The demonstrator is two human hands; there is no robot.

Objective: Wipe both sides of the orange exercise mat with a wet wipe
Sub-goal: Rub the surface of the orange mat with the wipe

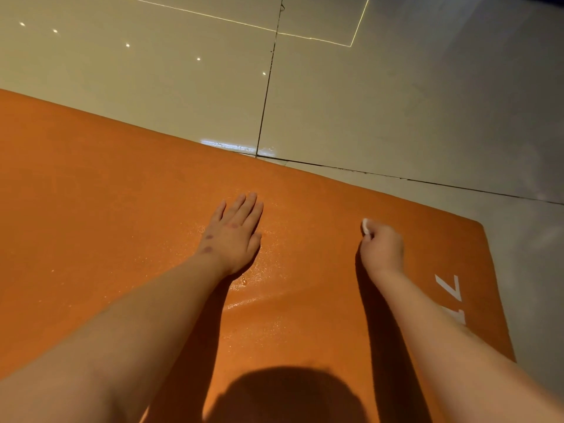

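Note:
The orange exercise mat (pixel 106 193) lies flat on the floor and fills most of the lower view. My left hand (pixel 235 235) rests palm down on the mat with its fingers straight. A wet, shiny streak shows on the mat just right of and below that hand. To the right, my right hand (pixel 383 247) is curled into a fist around a small white wet wipe (pixel 365 225), of which only a bit sticks out at the top. White lettering (pixel 451 296) is printed near the mat's right end.
Glossy beige floor tiles (pixel 396 102) with dark grout lines surround the mat on the far side and the right. A small wet patch (pixel 232 145) gleams on the tile at the mat's far edge. The shadow of my head falls on the mat's near part.

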